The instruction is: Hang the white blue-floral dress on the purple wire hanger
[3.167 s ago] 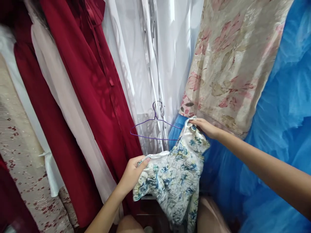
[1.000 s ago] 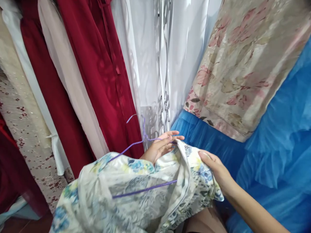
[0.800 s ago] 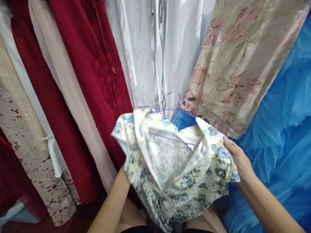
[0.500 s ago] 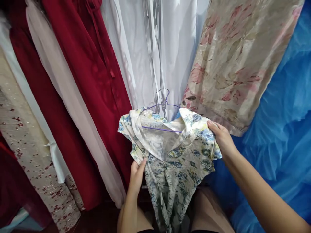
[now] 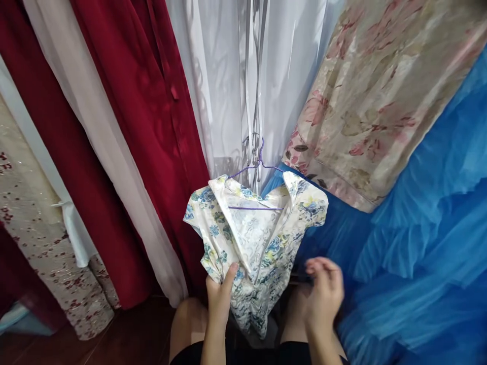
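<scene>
A small white dress with a blue and yellow flower print [image 5: 251, 228] hangs on a thin purple wire hanger [image 5: 255, 170], whose hook catches a silver metal bar [image 5: 254, 101]. My left hand [image 5: 221, 291] grips the dress's lower left side, thumb over the cloth. My right hand [image 5: 323, 289] hovers just right of the dress, off the cloth, fingers curled and a little blurred, nothing in them.
Long garments hang all round: dark red gowns [image 5: 125, 126], a pale pink one [image 5: 95, 142], a beige spotted one [image 5: 30, 223], a white sheer curtain [image 5: 220, 91], a beige rose-print dress [image 5: 373, 101] and blue tulle [image 5: 418, 243]. My knees [image 5: 190, 324] show above a dark wooden floor [image 5: 125, 339].
The dress was gathered in both hands, then put onto the hanger and now hangs from it. My right hand has let go of the right shoulder and dropped lower. My left hand slid down.
</scene>
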### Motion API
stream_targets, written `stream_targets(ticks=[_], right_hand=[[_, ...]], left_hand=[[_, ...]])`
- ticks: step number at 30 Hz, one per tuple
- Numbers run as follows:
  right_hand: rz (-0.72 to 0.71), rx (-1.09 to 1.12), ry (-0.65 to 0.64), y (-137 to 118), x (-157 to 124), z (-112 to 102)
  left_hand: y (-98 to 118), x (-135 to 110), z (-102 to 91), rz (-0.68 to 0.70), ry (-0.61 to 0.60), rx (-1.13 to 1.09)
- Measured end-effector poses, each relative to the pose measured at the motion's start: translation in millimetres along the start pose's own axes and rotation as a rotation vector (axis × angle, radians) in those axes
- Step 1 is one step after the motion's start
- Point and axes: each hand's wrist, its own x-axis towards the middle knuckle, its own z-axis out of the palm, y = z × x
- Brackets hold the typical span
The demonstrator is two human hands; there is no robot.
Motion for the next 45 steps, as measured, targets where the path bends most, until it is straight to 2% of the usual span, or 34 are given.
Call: stream_targets(ticks=[2,4,5,7,10,17,21,26,31,34,37,45], right_hand=[[0.219,-0.014,-0.447,20,-28,6],[0.342,-0.055,-0.840,31,-42,14],[0.363,-0.080,-0.958,34,-46,17],[0.369,-0.117,-1.046,35,-48,21],[0.369,-0.108,-1.035,33,-47,21],[0.407,-0.075,-1.006,37,-40,17],[0.349,-0.130,-0.921,44,-38,17],[0.303,-0.124,-0.959,56,-43,18],[0.330,-0.017,-0.967,55,-42,15],[0.344,-0.034,-0.901,53,-36,11],[0.337,-0.045,-0.914,54,-33,8],[0.302,-0.073,-0.912,54,-38,17]], left_hand=[[2,-2,3.1,-0.016,-0.044,-0.001],[6,-4,4.1,-0.021,-0.087,0.002],[8,-6,4.2,-0.017,-0.105,0.005],[11,-9,4.5,-0.006,-0.136,0.011],[10,-17,7.5,-0.003,-0.143,-0.022],[2,-31,26.2,-0.093,-0.205,-0.084],[3,-37,35.2,-0.115,-0.237,-0.108],[5,-45,42.8,-0.110,-0.232,-0.143],[7,-46,44.2,-0.151,-0.240,-0.190],[8,-45,42.0,-0.158,-0.223,-0.201],[11,-44,39.7,-0.167,-0.218,-0.196],[16,-44,42.1,-0.202,-0.216,-0.201]])
